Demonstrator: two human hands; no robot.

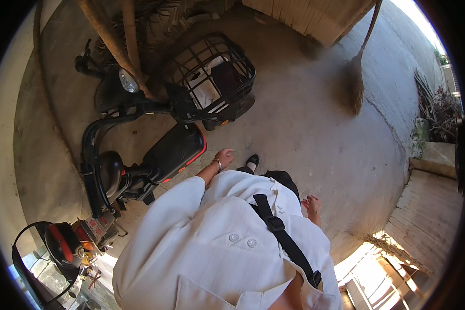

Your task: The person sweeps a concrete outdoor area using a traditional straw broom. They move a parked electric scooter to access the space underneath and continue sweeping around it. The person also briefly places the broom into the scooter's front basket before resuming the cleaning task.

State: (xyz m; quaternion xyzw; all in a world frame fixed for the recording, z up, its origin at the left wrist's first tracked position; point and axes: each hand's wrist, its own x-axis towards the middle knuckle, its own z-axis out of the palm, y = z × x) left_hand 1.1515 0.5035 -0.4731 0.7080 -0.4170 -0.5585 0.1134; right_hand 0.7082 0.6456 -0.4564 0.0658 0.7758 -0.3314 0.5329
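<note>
Two hands are seen: left hand (223, 156) is held near scooter (173, 150), fingers loosely bent, spacing cannot be told; right hand (311, 204) is held farther from scooter, fingers half-curled. Scooter is parked on left-hand side.

over at the person's (248, 222) ten o'clock stands a scooter (176, 147); at eleven, a basket (252, 66) with items (226, 77) in it; between one and two, a broom (357, 85); farther out at two, branches (442, 109).

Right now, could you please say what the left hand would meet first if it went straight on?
Probably the floor: the left hand seems to point forward and rightward over it, though depth is unclear.
</note>
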